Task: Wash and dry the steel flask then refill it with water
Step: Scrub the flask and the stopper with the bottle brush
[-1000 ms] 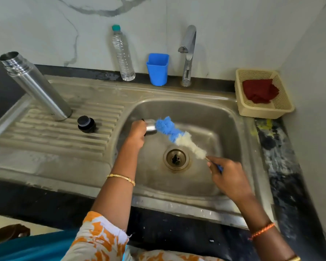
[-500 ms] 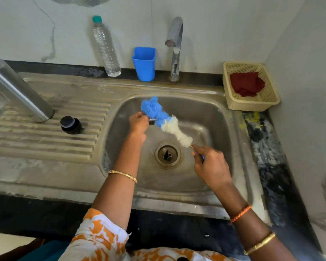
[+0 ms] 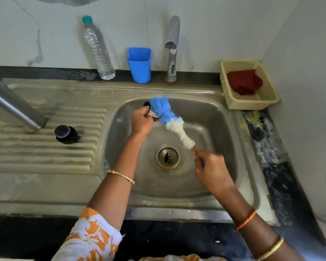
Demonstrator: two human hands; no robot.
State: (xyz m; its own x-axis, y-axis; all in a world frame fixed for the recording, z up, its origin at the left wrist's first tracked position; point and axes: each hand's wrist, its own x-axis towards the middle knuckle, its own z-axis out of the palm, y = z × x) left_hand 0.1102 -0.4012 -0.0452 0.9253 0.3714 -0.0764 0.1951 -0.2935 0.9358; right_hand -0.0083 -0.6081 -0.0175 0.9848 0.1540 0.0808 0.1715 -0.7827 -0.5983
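Over the sink basin [image 3: 220,117], the left hand [image 3: 141,123] grips a small steel cup-lid [image 3: 152,113], dark inside, while the right hand [image 3: 211,167] grasps the handle of a blue-and-white bottle brush [image 3: 169,120] whose blue tip meets the cup's side. Well apart, on the ribbed drainboard [image 3: 45,155], the steel flask [image 3: 11,108] stands upright, its mouth out of view, with the black stopper [image 3: 65,134] just beside it. Judged from its polished wall, the flask is rigid, probably slippery when wet, and fairly light if empty; a full wrap around the mid-body would likely hold best. The tap [image 3: 172,48] shows no running water.
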